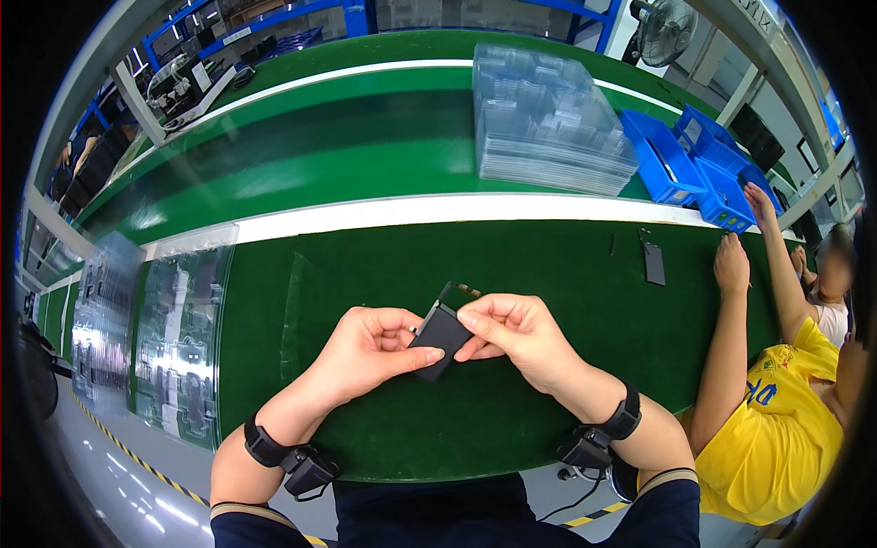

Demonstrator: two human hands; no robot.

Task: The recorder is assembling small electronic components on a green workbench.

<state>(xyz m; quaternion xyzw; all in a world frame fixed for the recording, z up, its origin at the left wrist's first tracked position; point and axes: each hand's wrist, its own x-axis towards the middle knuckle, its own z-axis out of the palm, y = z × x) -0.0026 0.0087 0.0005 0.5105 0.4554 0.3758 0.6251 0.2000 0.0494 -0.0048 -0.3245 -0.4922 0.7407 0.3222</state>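
Observation:
Over the green work mat, both my hands hold a flat black rectangular block that looks like a battery pack. It is tilted, its top end leaning right, where a thin dark strip with small copper-coloured bits sticks out. My left hand grips the left side and lower part, thumb across the front face. My right hand pinches the upper right edge between thumb and fingers. Part of the block is hidden behind the fingers. Farther right on the mat lies a similar black block.
Clear plastic trays are stacked at the left; a taller stack stands on the far green belt. Blue bins sit at the back right. A co-worker in a yellow shirt reaches toward them, one hand resting near the mat's right edge.

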